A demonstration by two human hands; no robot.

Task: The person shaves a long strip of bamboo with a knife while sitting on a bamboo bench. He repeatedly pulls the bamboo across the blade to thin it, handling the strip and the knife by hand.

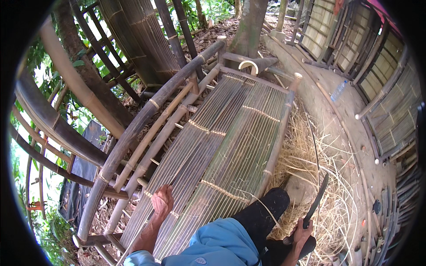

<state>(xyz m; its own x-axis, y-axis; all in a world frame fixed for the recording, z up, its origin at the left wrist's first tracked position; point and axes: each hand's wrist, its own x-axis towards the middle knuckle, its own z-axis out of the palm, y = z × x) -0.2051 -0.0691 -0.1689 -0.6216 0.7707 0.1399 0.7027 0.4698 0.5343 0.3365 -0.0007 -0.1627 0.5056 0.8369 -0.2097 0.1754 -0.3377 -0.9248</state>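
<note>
My right hand [301, 233] is wrapped round the handle of a machete. The dark machete blade [317, 201] points up and away, over the loose straw-like shavings. Over the near left part of a bamboo bench [262, 146], my left hand [163, 199] has its fingers curled in. Whether anything is inside that hand is hidden. The bench seat is made of long, narrow split slats, with pale crosswise rows showing between them. One thin pale strip [266, 208] curves across my dark-trousered knee.
A round bamboo rail [133, 122] runs along the bench's left side. Pale shavings [306, 155] cover the ground to the right. Farther off are a clear plastic bottle [338, 91], woven bamboo panels [397, 95] and a tree trunk [250, 29]. Bamboo pieces [406, 195] lie stacked at the right.
</note>
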